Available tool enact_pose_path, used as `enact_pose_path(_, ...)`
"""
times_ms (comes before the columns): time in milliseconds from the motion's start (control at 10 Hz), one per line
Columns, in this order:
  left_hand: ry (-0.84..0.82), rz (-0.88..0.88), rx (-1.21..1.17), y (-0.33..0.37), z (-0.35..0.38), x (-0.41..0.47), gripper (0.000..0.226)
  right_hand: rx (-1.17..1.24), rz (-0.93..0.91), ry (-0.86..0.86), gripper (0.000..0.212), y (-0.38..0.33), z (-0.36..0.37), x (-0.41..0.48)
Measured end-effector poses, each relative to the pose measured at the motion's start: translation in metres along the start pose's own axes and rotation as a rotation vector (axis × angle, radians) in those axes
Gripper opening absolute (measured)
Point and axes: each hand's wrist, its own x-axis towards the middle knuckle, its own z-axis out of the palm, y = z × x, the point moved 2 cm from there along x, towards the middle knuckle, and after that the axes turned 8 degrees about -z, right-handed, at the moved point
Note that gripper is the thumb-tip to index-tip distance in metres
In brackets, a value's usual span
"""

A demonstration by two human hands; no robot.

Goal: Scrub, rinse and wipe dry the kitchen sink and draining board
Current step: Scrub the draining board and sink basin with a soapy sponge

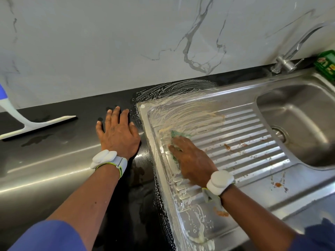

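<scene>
The steel draining board (244, 134) has ridges, soapy foam over its left and far parts, and brown food specks on its right part. My right hand (192, 160) presses a green sponge (178, 134) flat onto the board's left side, fingers laid over it. My left hand (117, 134) rests flat with spread fingers on the dark worktop (63, 156) just left of the board. The sink basin (299, 120) with its drain (279, 133) lies to the right.
A white squeegee (36, 124) with a blue handle lies on the worktop at far left. A steel tap (290, 57) rises behind the basin, a green packet (326, 64) beside it. Foam smears the worktop behind the board. A marble wall backs the counter.
</scene>
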Motion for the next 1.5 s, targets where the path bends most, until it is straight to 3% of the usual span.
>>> enact_pose_path(100, 0.011, 0.004, 0.005, 0.0, 0.001, 0.0, 0.05, -0.038, -0.21, -0.005, 0.065, 0.013, -0.003, -0.014)
enact_pose_path(200, 0.014, 0.005, 0.012, 0.001, 0.003, 0.0, 0.05, -0.068, 0.078, 0.037, 0.062, 0.071, -0.018, -0.024)
enact_pose_path(300, 0.02, 0.003, 0.01, 0.001, 0.003, -0.001, 0.05, 0.008, 0.3, 0.102, 0.061, 0.081, -0.019, -0.008)
enact_pose_path(400, 0.005, 0.004, 0.021, 0.0, 0.001, 0.0, 0.051, 0.112, 0.02, 0.02, 0.071, -0.001, 0.011, 0.005)
enact_pose_path(500, 0.0, 0.002, 0.019, 0.0, 0.001, 0.0, 0.051, 0.128, -0.105, 0.03, 0.067, -0.031, 0.01, -0.026)
enact_pose_path(600, -0.017, -0.005, 0.015, 0.0, 0.002, -0.003, 0.051, 0.071, 0.275, 0.152, 0.054, 0.03, 0.002, -0.058)
enact_pose_path(700, -0.013, -0.004, 0.013, 0.0, 0.002, -0.004, 0.051, 0.037, 0.511, 0.129, 0.053, 0.061, -0.01, -0.04)
enact_pose_path(800, -0.02, 0.007, 0.011, 0.0, 0.001, -0.001, 0.053, 0.035, 0.203, 0.064, 0.053, -0.002, 0.004, -0.016)
enact_pose_path(900, -0.018, 0.007, 0.002, 0.0, 0.0, 0.001, 0.053, 0.076, -0.005, 0.091, 0.052, -0.036, 0.011, -0.051)
enact_pose_path(1000, 0.001, -0.005, 0.002, -0.002, 0.001, -0.002, 0.053, 0.214, 0.363, 0.249, 0.048, 0.014, 0.006, -0.078)
enact_pose_path(1100, -0.008, 0.004, 0.005, 0.001, 0.001, -0.001, 0.053, 0.182, 0.586, 0.259, 0.048, 0.041, -0.001, -0.048)
enact_pose_path(1200, -0.013, 0.01, 0.008, 0.001, -0.001, 0.001, 0.052, 0.078, 0.212, 0.129, 0.065, -0.021, 0.01, -0.034)
enact_pose_path(1300, -0.008, 0.013, -0.007, 0.0, 0.0, 0.001, 0.052, 0.061, 0.048, 0.186, 0.06, -0.03, 0.013, -0.072)
enact_pose_path(1400, 0.003, 0.001, -0.005, -0.002, 0.002, 0.0, 0.052, 0.166, 0.5, 0.378, 0.055, 0.038, -0.002, -0.093)
enact_pose_path(1500, -0.003, 0.005, 0.004, 0.0, 0.001, 0.001, 0.053, 0.218, 0.56, 0.285, 0.06, 0.056, -0.01, -0.064)
